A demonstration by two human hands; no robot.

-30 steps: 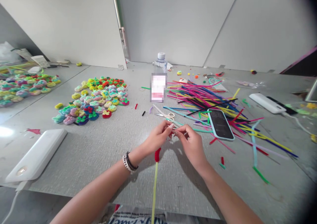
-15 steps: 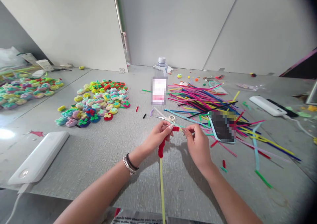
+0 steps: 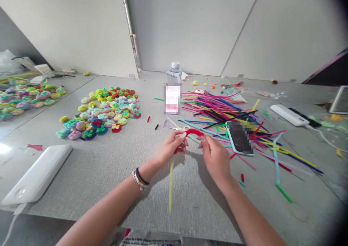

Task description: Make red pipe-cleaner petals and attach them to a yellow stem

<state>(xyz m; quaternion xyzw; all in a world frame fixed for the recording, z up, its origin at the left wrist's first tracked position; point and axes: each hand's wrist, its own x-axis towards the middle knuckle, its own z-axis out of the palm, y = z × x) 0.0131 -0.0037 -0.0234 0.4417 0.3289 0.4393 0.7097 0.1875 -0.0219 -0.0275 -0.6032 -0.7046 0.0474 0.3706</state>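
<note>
Between my hands a fuzzy red pipe cleaner [image 3: 194, 132] arches upward, with a pale yellow strip [image 3: 171, 188] hanging below my left hand. My left hand [image 3: 174, 144] pinches the red piece near its left side, a bracelet and black band on the wrist. At the right end, my right hand [image 3: 213, 150] pinches the red tip between thumb and fingers. Just behind the hands lie scissors [image 3: 185, 128], partly covered by my left hand. A phone in a light blue case [image 3: 240, 139] rests to the right of my right hand.
Loose coloured pipe cleaners [image 3: 217, 106] spread across the right. Finished fuzzy pieces [image 3: 106, 110] are heaped left of centre, with another heap [image 3: 27, 97] farther left. A power bank [image 3: 38, 173] lies front left. A bottle [image 3: 175, 72] and lit phone screen [image 3: 173, 99] stand behind.
The red piece between my hands now spans farther right, up to my right fingers, where pale yellow showed before. The hanging yellow strip has drawn upward and its lower end is now visible.
</note>
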